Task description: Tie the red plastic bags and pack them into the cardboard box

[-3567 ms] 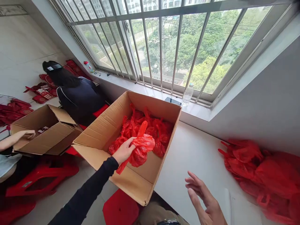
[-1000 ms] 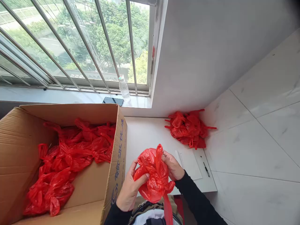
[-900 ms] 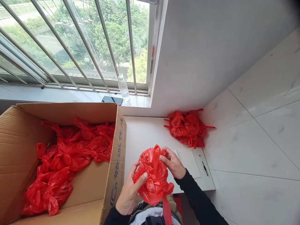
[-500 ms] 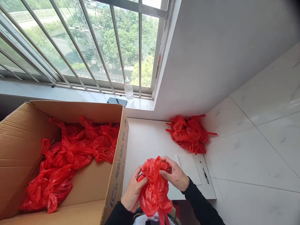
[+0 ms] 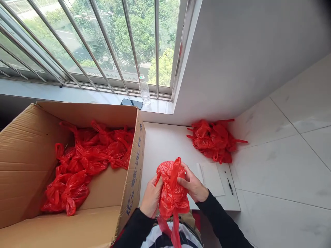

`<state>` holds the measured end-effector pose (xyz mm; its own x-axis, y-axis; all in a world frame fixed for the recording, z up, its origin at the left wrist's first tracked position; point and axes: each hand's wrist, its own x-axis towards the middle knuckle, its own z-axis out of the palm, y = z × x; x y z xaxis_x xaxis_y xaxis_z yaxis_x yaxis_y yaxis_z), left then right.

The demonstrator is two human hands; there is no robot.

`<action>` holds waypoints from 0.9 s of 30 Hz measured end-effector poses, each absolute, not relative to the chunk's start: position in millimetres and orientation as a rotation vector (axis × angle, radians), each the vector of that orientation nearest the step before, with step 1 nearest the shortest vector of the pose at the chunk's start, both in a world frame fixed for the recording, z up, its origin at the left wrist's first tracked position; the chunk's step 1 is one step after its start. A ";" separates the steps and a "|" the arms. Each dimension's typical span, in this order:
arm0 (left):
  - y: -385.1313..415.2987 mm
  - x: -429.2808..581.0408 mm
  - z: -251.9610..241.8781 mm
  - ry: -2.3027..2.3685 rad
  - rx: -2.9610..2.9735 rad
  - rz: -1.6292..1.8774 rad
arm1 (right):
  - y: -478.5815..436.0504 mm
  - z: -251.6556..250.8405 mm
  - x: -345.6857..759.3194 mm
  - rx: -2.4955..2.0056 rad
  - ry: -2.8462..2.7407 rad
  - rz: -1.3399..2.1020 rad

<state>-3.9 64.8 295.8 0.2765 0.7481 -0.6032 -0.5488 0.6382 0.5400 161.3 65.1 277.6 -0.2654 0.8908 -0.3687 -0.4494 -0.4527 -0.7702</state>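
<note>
Between my two hands is a red plastic bag (image 5: 172,189), knotted, with its loose ends hanging down over my lap. My left hand (image 5: 152,197) grips its left side, thumb pressed into the film. On the other side my right hand (image 5: 193,184) holds the upper right part, its thumb in front and the other fingers partly hidden behind. What the bag contains is covered by the crinkled plastic. To the left, a large cardboard box (image 5: 129,172) holds several similar knotted red bags (image 5: 88,155).
A pile of red bags (image 5: 213,140) lies at the back right of the white table (image 5: 157,144). Nearer are a paper pad (image 5: 212,179) and a black pen (image 5: 230,186). A water bottle (image 5: 144,90) and a phone (image 5: 131,103) rest on the windowsill beside the barred window.
Both hands and the held bag have risen slightly, and the bag appears more upright, with more of its hanging ends visible. The whole view has shifted a little.
</note>
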 end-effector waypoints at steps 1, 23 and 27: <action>64.1 -3.0 295.4 0.968 0.233 0.897 | 66.1 276.5 161.5 -1.015 -0.660 1.859; 51.5 -5.0 295.8 1.084 0.384 0.972 | 60.5 270.9 174.2 -1.120 -0.716 1.731; 49.0 -8.2 287.4 1.078 0.333 0.951 | 60.0 272.4 172.9 -1.121 -0.669 1.655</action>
